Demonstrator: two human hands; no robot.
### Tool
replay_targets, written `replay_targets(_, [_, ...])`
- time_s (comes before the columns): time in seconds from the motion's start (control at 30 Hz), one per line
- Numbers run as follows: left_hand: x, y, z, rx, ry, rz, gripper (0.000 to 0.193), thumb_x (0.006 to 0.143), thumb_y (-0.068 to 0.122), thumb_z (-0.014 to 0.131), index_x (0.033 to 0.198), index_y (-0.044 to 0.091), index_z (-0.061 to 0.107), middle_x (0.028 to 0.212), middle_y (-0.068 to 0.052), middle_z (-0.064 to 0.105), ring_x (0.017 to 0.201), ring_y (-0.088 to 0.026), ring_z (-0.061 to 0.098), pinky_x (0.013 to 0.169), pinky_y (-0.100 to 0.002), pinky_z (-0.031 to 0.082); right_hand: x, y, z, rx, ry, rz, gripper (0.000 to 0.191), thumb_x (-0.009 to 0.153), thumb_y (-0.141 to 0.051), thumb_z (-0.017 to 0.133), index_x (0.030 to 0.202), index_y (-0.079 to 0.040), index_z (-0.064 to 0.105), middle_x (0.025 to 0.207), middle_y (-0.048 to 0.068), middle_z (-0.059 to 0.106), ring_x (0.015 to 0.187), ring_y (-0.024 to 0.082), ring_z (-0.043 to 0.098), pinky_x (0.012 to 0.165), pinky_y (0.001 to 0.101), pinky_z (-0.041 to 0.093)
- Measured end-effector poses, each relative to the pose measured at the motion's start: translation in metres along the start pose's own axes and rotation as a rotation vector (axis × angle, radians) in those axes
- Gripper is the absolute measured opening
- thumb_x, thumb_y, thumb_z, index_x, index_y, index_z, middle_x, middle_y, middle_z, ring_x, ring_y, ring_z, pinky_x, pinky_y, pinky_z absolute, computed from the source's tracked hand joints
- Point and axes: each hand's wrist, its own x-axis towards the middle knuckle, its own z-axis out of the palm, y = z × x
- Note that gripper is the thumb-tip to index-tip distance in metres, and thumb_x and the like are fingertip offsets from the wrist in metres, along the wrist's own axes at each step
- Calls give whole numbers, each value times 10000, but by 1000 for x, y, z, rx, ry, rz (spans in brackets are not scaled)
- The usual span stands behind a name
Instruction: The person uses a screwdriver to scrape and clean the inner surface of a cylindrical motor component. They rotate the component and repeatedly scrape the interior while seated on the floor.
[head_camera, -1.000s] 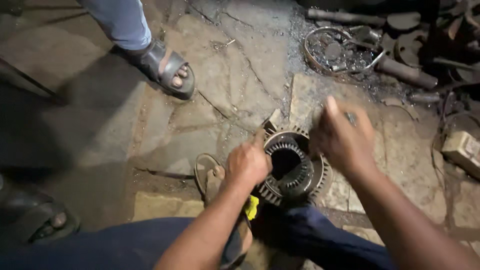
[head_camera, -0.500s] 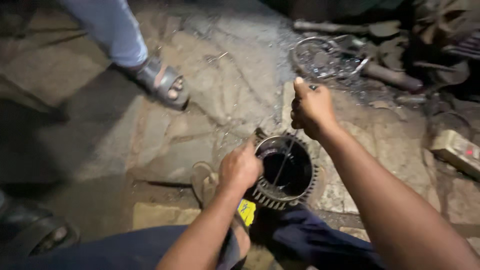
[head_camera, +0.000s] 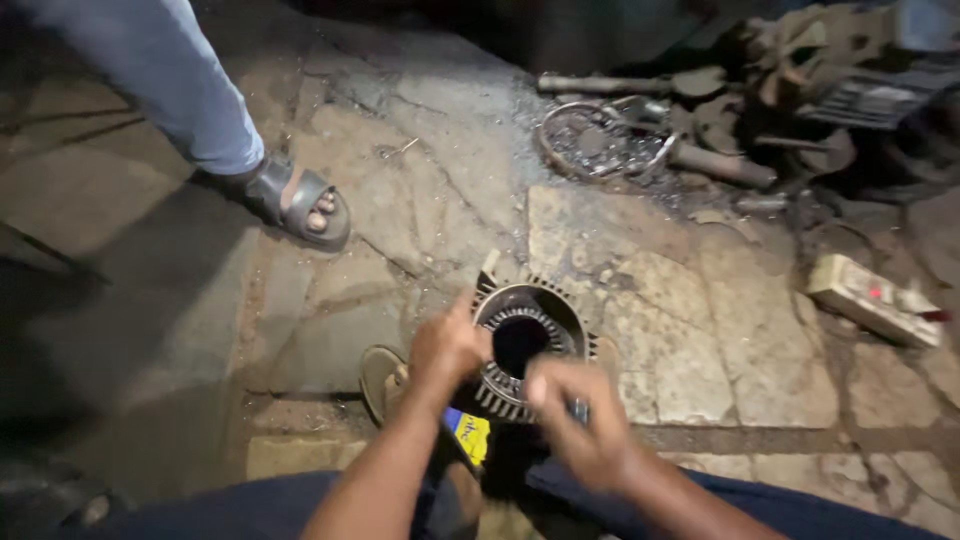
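Both hands are working at a toothed metal gear ring (head_camera: 528, 345) that is lying on the stone floor (head_camera: 690, 330), near its lower middle edge in the head view. Left hand (head_camera: 447, 350) is curling loosely against the ring's left rim, fingers bent and touching the metal. Right hand (head_camera: 572, 415) is hovering over the ring's lower right teeth; it is blurred, so how far it is opening and whether it is gripping anything cannot be told. Just beside the left wrist, a yellow packet (head_camera: 468, 434) is lying. Toward the floor's upper left, another person's sandalled foot (head_camera: 300, 205) is standing. Scrap metal parts (head_camera: 640, 135) are piling at the upper right edge.
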Motion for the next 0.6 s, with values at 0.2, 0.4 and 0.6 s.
replay_targets(0.2, [-27,-15,-1,-221,220,11,670,893,511,630,1464,185,499,1302,-253,633,1222,-461,593,1052,-532,459,22,-2,11,-1,188,427,355,1001,-340,603,880,-28,725,679,-5,603,636,74,558,577,278,475])
replay_targets(0.4, [-80,9,-55,-198,308,113,647,915,490,598,1454,151,487,1336,-249,620,1239,-447,587,1042,-523,462,38,-26,7,54,276,474,347,1003,-343,615,989,-24,751,794,36,684,741,109,592,667,296,508])
replay_targets(0.6, [-166,21,-159,-1,495,458,691,893,415,642,1465,75,453,1317,-296,609,1219,-455,580,1016,-515,461,62,-59,0,-25,274,350,392,995,-389,596,997,-37,769,820,61,751,777,151,668,718,315,523])
